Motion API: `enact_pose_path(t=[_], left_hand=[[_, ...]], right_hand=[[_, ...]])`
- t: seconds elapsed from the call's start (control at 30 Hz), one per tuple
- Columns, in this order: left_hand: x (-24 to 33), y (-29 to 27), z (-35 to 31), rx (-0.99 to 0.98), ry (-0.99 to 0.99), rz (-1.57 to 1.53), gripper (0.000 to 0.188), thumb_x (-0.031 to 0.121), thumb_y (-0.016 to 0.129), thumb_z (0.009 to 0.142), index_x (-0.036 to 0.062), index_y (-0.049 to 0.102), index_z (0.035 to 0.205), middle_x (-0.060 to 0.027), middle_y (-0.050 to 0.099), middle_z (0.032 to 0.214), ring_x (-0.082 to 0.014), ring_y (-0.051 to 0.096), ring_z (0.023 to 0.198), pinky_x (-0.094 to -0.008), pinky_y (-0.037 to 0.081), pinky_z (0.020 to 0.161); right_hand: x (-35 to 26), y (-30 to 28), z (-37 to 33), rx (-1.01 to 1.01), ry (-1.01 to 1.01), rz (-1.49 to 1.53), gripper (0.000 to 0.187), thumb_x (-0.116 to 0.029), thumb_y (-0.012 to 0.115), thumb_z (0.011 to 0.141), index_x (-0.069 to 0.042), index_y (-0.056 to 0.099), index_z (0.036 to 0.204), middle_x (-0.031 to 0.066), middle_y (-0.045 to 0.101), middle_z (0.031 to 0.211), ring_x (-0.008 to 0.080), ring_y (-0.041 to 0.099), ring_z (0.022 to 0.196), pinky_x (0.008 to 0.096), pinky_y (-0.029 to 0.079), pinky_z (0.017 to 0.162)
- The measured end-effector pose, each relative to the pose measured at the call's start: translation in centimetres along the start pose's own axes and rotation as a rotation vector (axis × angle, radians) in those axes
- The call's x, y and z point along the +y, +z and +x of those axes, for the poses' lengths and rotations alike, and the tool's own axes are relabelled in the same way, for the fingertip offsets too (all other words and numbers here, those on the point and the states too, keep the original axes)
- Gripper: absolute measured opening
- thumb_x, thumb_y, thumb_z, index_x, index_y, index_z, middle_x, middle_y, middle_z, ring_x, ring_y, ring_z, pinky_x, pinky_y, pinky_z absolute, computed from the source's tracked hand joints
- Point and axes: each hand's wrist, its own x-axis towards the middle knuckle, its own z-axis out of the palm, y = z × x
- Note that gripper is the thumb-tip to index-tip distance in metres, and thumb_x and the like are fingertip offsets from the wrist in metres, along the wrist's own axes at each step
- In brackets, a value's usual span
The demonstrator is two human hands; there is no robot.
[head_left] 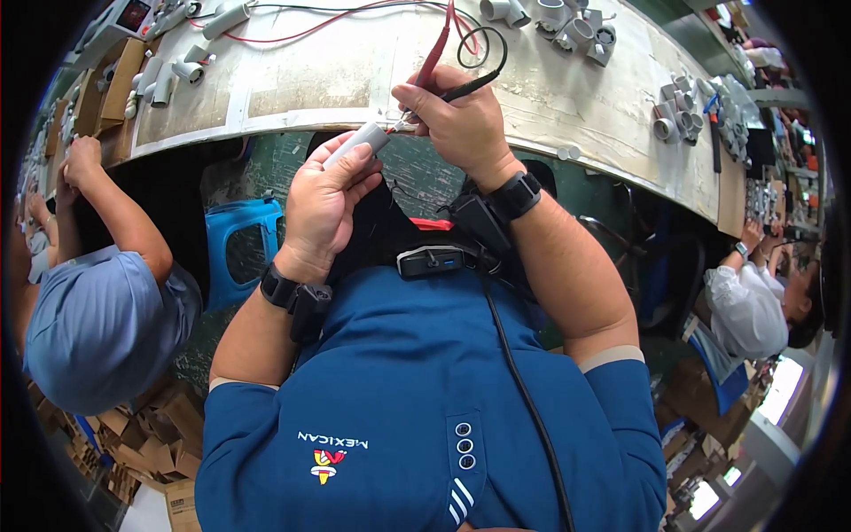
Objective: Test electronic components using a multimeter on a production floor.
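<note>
My left hand (321,197) is closed around a grey plastic cylinder (358,144), tilted up to the right, just off the bench's near edge. Thin wires (394,128) show at the cylinder's upper end. My right hand (465,131) pinches two test probes, a red one (432,62) and a black one (475,84), like a pair of chopsticks. Their tips point down at the wires; whether both touch metal is too small to tell. Red and black leads (341,11) run from the probes across the bench to the left.
The worn pale bench (306,93) crosses ahead of me. Grey plastic parts lie in groups at the left (177,78), the far right (576,31) and the right (678,111). A blue stool (241,244) stands by a co-worker (111,310) on my left; another person (749,306) sits right.
</note>
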Motion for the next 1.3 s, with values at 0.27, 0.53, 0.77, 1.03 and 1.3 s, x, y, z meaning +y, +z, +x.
enact_pose_path(t=[0.27, 0.53, 0.77, 1.03, 1.3], left_hand=[[-0.2, 0.07, 0.03, -0.006, 0.002, -0.027, 0.036, 0.017, 0.072, 0.099, 0.0019, 0.058, 0.128, -0.0098, 0.07, 0.112, -0.0196, 0.071, 0.096, -0.0348, 0.06, 0.089], [-0.33, -0.02, 0.07, -0.046, -0.015, -0.051, 0.035, 0.019, 0.07, 0.1, 0.0013, 0.058, 0.127, -0.01, 0.069, 0.111, -0.0202, 0.071, 0.096, -0.035, 0.06, 0.089], [-0.07, 0.13, 0.01, -0.049, -0.02, -0.053, 0.034, 0.02, 0.069, 0.101, 0.0013, 0.058, 0.127, -0.0098, 0.069, 0.11, -0.0198, 0.071, 0.095, -0.0341, 0.06, 0.087], [0.01, 0.08, -0.01, -0.049, -0.025, -0.054, 0.033, 0.021, 0.068, 0.102, 0.0012, 0.058, 0.126, -0.0093, 0.069, 0.108, -0.0198, 0.072, 0.094, -0.0337, 0.061, 0.087], [0.22, -0.11, 0.39, -0.053, -0.024, -0.049, 0.032, 0.022, 0.068, 0.102, 0.0018, 0.058, 0.125, -0.0091, 0.068, 0.108, -0.0201, 0.072, 0.094, -0.0344, 0.061, 0.086]], right_hand=[[0.39, 0.19, -0.32, -0.013, -0.041, -0.065, 0.018, -0.019, 0.076, 0.096, -0.001, 0.073, 0.097, 0.0016, 0.07, 0.077, 0.0055, 0.061, 0.062, 0.0212, 0.049, 0.055], [0.41, 0.24, -0.52, 0.007, -0.079, -0.18, 0.018, -0.019, 0.078, 0.094, -0.002, 0.072, 0.097, 0.0011, 0.07, 0.076, 0.0065, 0.063, 0.064, 0.0226, 0.051, 0.057], [-0.01, 0.37, -0.57, 0.019, -0.079, -0.197, 0.018, -0.019, 0.079, 0.093, -0.003, 0.072, 0.097, 0.0008, 0.069, 0.075, 0.0064, 0.062, 0.064, 0.0235, 0.05, 0.057], [0.32, 0.45, -0.52, 0.033, -0.095, -0.207, 0.018, -0.019, 0.079, 0.093, -0.003, 0.072, 0.097, 0.0007, 0.069, 0.075, 0.0066, 0.061, 0.063, 0.0238, 0.05, 0.056], [0.01, 0.63, -0.19, 0.035, -0.125, -0.209, 0.017, -0.019, 0.079, 0.092, -0.004, 0.073, 0.096, 0.002, 0.07, 0.075, 0.0075, 0.062, 0.065, 0.0251, 0.049, 0.059]])
